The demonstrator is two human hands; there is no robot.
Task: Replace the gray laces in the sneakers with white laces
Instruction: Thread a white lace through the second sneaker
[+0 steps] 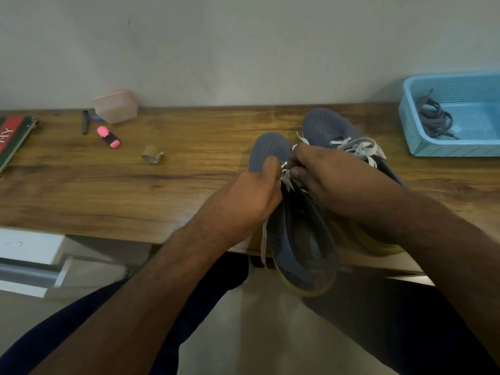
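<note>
Two grey-blue sneakers with yellow soles lie on the wooden table. The nearer sneaker (297,239) hangs over the table's front edge. My left hand (249,201) and my right hand (322,171) meet over its eyelets, and both pinch its white lace (286,177). One loose end of that lace (263,247) hangs down past the table edge. The farther sneaker (327,125) lies to the right behind my right hand and carries a tied white lace (359,148). The grey laces (435,117) lie bunched in the blue basket.
A blue plastic basket (454,150) stands at the table's right. At the left lie a pink highlighter (108,137), a dark pen (85,122), a pink box (116,106), a small tape roll (151,155) and a red and green book (13,139). My legs are below the table edge.
</note>
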